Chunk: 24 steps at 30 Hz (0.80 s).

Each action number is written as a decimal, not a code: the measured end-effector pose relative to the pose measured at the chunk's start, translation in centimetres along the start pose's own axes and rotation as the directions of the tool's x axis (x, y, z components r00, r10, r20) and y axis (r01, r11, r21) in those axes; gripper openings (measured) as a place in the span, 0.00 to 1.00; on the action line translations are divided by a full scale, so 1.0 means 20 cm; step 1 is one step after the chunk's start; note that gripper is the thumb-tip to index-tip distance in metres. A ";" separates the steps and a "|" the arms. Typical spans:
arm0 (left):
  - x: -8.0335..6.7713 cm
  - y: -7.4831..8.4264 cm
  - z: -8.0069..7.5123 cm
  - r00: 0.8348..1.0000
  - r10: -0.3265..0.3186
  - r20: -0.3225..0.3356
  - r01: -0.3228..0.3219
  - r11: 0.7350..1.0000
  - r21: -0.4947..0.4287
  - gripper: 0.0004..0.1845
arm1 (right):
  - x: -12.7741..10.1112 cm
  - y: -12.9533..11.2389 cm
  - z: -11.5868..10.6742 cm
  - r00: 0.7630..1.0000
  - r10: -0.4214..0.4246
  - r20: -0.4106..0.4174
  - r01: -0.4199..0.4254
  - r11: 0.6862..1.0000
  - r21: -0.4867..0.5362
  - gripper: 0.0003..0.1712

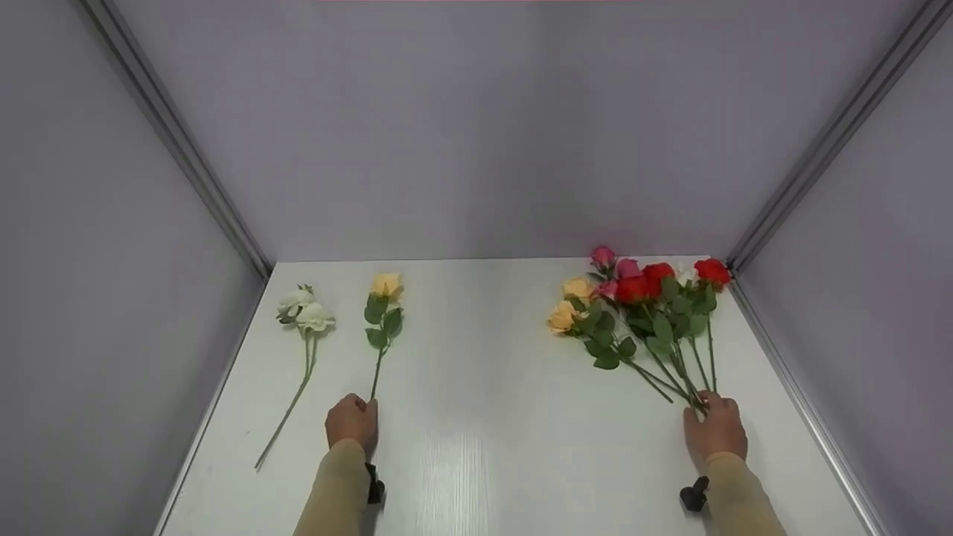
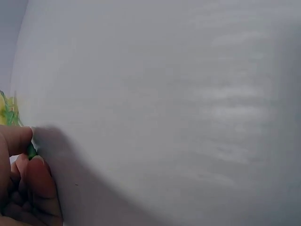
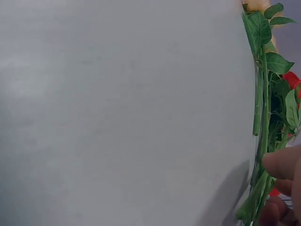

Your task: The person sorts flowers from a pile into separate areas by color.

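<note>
- Pinching the lower end of the yellow rose [image 1: 386, 286], the left hand [image 1: 352, 420] sits low on the white counter [image 1: 484, 417], fingers curled round the green stem.
- Up close on the left wrist view, that left hand [image 2: 23, 183] shows thumb and fingers closed on a sliver of green stem, with a blur of yellow and green at the frame's left edge.
- Yellow rose lies flat, bloom pointing to the back wall, stem running straight down to the left hand.
- Just to its left, the white rose [image 1: 305, 313] lies on its own, long stem slanting toward the counter's near left edge, apart from both hands.
- Over on the other side, the right hand [image 1: 715, 428] rests on the gathered stem ends of the bunch of roses [image 1: 640, 298], fingers bent over them.
- The bunch fans out toward the far right corner: red, pink and peach blooms, plenty of green leaves, all lying on the counter.
- Right wrist view backs it up: right hand [image 3: 282, 183] fingertips curl against the green stems, leaves and red petals beside them.
- Both hands are well apart, one at each side of the counter.
- Grey panel walls [image 1: 476, 126] close in on three sides.
</note>
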<state>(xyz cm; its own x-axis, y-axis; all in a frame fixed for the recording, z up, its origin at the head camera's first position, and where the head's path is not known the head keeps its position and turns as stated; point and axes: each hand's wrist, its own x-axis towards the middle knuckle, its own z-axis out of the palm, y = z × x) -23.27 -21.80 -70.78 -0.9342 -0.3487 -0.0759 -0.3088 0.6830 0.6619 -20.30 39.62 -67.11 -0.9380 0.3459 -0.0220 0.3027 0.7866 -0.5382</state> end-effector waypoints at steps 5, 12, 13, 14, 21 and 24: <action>0.01 0.00 0.00 1.000 -0.001 0.009 0.001 1.000 0.011 0.12 | 0.04 -0.04 0.04 0.989 -0.145 0.033 0.146 0.988 -0.042 0.28; 0.01 0.02 0.00 0.999 -0.026 0.033 0.026 1.000 0.009 0.12 | 0.08 -0.09 0.07 0.979 -0.166 0.115 0.180 0.976 -0.119 0.24; 0.01 0.03 0.00 0.999 -0.030 0.035 0.030 1.000 0.009 0.12 | 0.08 -0.09 0.07 0.980 -0.161 0.117 0.176 0.976 -0.128 0.23; 0.01 0.03 0.00 0.999 -0.034 0.038 0.034 0.999 0.008 0.12 | 0.09 -0.09 0.07 0.980 -0.157 0.119 0.172 0.976 -0.131 0.21; 0.00 0.02 0.00 0.998 -0.042 0.043 0.042 0.999 0.014 0.12 | 0.11 -0.09 0.06 0.979 -0.150 0.135 0.171 0.973 -0.158 0.13; -0.01 0.03 -0.01 0.998 -0.038 0.048 0.037 0.999 0.008 0.12 | 0.11 -0.08 0.05 0.979 -0.145 0.143 0.167 0.974 -0.154 0.13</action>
<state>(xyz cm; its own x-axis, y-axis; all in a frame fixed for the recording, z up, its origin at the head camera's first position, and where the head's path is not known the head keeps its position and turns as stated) -23.22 -21.44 -70.18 -0.9293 -0.3432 -0.1363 -0.3449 0.6749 0.6523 -23.07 38.69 -67.17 -0.9864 0.1512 -0.0642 0.1643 0.9026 -0.3978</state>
